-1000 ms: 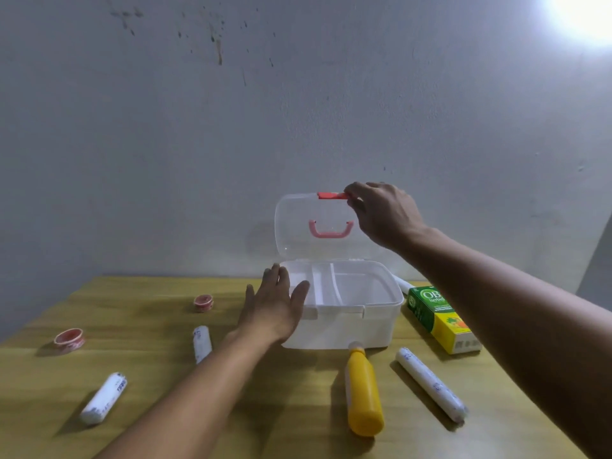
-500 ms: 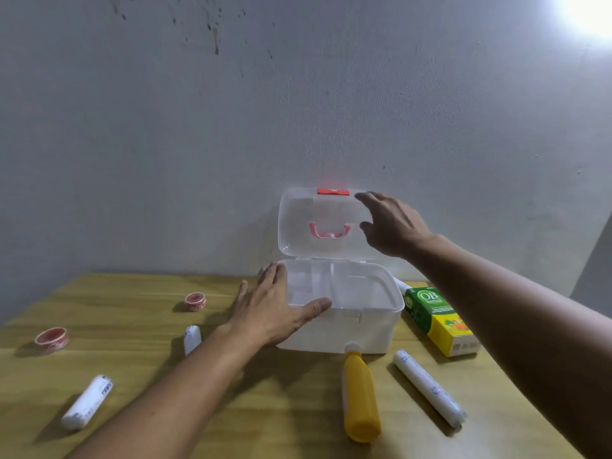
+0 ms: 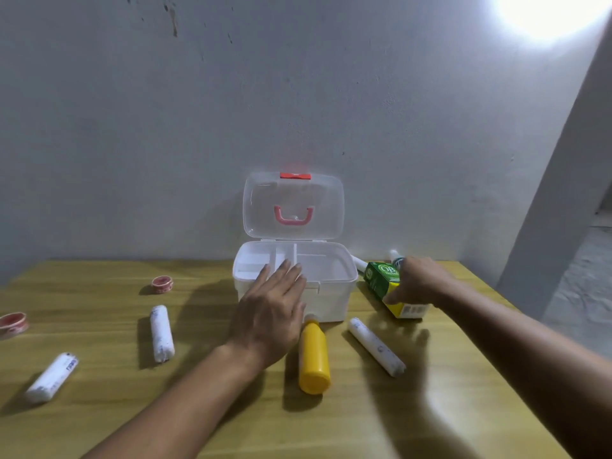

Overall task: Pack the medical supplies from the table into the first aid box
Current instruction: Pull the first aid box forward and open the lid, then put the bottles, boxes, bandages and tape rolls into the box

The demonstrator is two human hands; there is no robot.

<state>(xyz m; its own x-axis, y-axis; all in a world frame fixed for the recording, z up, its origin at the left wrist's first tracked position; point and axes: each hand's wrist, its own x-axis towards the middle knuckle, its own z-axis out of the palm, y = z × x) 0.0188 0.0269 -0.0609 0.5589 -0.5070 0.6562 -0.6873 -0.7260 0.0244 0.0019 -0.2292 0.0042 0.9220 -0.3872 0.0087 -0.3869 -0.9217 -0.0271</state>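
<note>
The white first aid box [image 3: 331,304] stands open at the back of the wooden table, its clear lid [image 3: 293,200] upright against the wall. My left hand [image 3: 268,316] lies flat with fingers apart over the box's front rim and holds nothing. My right hand [image 3: 420,283] grips the green and yellow carton [image 3: 381,276] just right of the box. A yellow bottle [image 3: 313,356] lies in front of the box. White bandage rolls lie at the right [image 3: 377,346], at the left [image 3: 161,332] and at the far left [image 3: 52,376].
Two pink tape rolls sit on the left, one near the box [image 3: 162,283] and one at the table's edge [image 3: 13,323]. A white tube [image 3: 359,262] and a small white bottle [image 3: 395,256] lie behind the carton. The wall is close behind the box.
My right hand let go of the lid, dropped to the right and took hold of the carton. My left hand slid from the box's left side to its front rim.
</note>
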